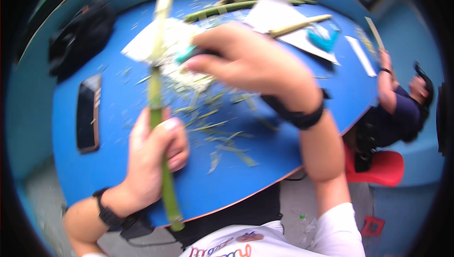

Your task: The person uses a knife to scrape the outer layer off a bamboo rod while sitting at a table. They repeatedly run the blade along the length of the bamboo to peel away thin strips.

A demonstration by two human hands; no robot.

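A round blue counter [118, 162] carries everything, and places here are given from the long green stalk [156, 110] that runs up the middle-left of the view.

Far to the left of the stalk, near the counter's upper rim, lies a black bag [78, 37]. Closer to the stalk, also on its left, a dark phone [88, 113] lies flat on the counter.

The left hand [153, 155] is closed around the stalk's lower green part, thumb on top, with a black wristband [108, 213] below it. The stalk is tilted slightly off upright; its lower end hangs past the counter's near edge, and its upper part turns pale where the skin is off.

Just right of the stalk's pale section, the right hand [250, 63] is curled around a small tool with a teal handle [185, 55], held against the stalk; the tool itself is blurred and I cannot tell its kind. A black band [298, 115] sits on that wrist. Beneath this hand lies a white sheet [142, 44] heaped with pale shavings, and green peelings [217, 129] are strewn over the counter to the right of the stalk.

Farther right and up are more green stalks [236, 4], a peeled pale stick [300, 24] on a second white sheet [274, 11], and a small blue tool [321, 39]. Far right, beyond the counter's edge, another person [402, 106] sits by a red stool [388, 167].
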